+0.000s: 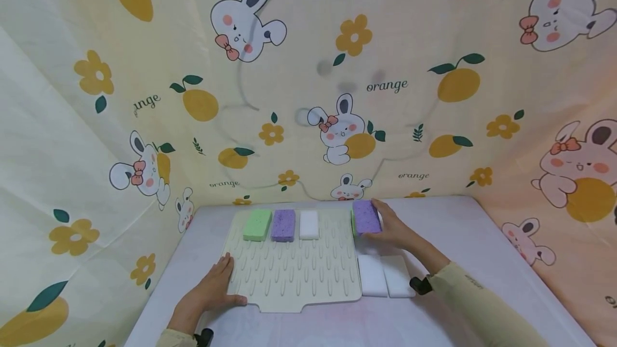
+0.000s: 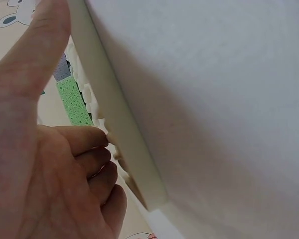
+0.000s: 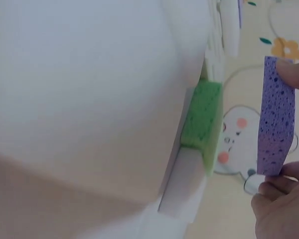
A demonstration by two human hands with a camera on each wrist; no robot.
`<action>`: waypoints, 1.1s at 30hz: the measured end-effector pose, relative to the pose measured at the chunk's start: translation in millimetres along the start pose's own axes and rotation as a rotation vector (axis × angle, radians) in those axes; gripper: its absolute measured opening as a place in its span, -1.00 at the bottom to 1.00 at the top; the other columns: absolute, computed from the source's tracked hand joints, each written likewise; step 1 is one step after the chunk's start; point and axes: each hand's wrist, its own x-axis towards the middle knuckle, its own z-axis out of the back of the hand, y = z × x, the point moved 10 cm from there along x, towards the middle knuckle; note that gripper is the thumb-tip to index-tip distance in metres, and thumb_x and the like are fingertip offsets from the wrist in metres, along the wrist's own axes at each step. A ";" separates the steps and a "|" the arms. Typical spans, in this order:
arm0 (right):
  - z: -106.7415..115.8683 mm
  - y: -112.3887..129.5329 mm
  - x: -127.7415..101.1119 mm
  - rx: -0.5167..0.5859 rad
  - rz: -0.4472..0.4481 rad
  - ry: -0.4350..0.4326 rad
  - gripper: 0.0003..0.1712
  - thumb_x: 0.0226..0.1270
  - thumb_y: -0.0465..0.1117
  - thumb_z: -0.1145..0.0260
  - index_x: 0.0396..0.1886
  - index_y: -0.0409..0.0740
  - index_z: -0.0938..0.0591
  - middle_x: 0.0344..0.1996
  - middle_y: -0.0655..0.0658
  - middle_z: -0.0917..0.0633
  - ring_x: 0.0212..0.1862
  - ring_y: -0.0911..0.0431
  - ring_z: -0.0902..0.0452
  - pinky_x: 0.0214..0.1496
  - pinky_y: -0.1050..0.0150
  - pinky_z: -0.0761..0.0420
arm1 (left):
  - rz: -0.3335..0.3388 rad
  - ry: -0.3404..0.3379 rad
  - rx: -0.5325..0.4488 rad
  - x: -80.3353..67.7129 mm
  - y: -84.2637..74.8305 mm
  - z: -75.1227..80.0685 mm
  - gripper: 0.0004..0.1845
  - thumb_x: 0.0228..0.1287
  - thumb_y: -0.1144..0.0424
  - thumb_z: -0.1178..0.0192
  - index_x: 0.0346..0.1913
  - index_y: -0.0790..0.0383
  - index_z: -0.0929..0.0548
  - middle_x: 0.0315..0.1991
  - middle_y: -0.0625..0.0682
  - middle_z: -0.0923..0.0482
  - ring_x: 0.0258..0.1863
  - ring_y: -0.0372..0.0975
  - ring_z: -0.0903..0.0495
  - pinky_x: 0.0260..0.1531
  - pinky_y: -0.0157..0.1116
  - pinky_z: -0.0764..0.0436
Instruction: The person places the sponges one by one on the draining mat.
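Note:
A purple sponge (image 1: 367,217) is pinched between the thumb and fingers of my right hand (image 1: 392,229), at the far right corner of a cream ribbed mat (image 1: 291,274). In the right wrist view, the held purple sponge (image 3: 276,119) is apart from a green sponge (image 3: 202,114) lying on the table. My left hand (image 1: 209,288) touches the mat's left edge with its fingers, thumb at the near left corner. Along the mat's far side lie a green sponge (image 1: 257,225), a purple sponge (image 1: 283,225) and a white sponge (image 1: 309,225) in a row.
Two white sponges (image 1: 372,276) lie side by side right of the mat, under my right forearm. Beneath everything is a pale table (image 1: 445,229). A curtain (image 1: 299,58) printed with rabbits and oranges hangs behind and along both sides.

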 end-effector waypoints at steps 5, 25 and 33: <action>-10.1 6.1 5.5 0.020 -0.016 0.009 0.39 0.22 0.04 -0.66 0.73 -0.37 0.03 0.67 -0.50 -0.07 0.64 -0.47 -0.03 0.61 -0.46 -0.20 | 0.003 0.004 0.002 -0.4 -0.5 -1.1 0.44 -0.05 -0.25 -0.66 0.61 0.64 -0.09 0.68 0.50 0.06 0.67 0.33 0.03 0.66 0.22 -0.08; -41.9 30.6 30.0 0.035 -0.010 0.028 0.40 0.20 0.04 -0.66 0.70 -0.45 0.03 0.64 -0.54 -0.12 0.60 -0.42 -0.16 0.65 -0.35 -0.23 | 0.002 0.013 0.015 -0.1 -2.6 0.3 0.44 -0.05 -0.24 -0.66 0.61 0.66 -0.09 0.67 0.52 0.06 0.67 0.33 0.01 0.67 0.20 -0.09; -55.1 31.9 38.1 0.048 -0.056 0.067 0.44 0.17 0.10 -0.69 0.71 -0.43 0.02 0.65 -0.52 -0.10 0.61 -0.41 -0.14 0.67 -0.32 -0.21 | 0.011 0.009 0.004 -0.3 -1.8 0.2 0.45 -0.06 -0.24 -0.66 0.62 0.63 -0.08 0.68 0.50 0.06 0.67 0.32 0.02 0.67 0.20 -0.08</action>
